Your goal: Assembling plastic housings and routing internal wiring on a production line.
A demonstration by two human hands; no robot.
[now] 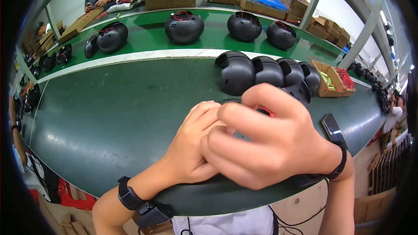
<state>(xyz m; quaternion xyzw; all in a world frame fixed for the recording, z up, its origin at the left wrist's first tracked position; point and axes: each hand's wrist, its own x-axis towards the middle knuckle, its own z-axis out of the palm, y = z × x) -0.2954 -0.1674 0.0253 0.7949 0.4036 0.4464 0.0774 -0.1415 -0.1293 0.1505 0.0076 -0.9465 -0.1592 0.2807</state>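
Green worktable [100, 117]; belt [146, 32] beyond w/ more black shells. Black shell row [237, 76] far side of hands; 2 small cartons [322, 88] to its R. R hand [270, 143], fingers curled, overlaps L hand [191, 141], blocking dark part [230, 101] behind; grips: can't tell. Phone [333, 126] nr R wrist. Red wire [266, 111] peeks past R hand.

A black piece [229, 101], mostly hidden behind the fingers [244, 118], shows a curved rim near some red wire [266, 112].
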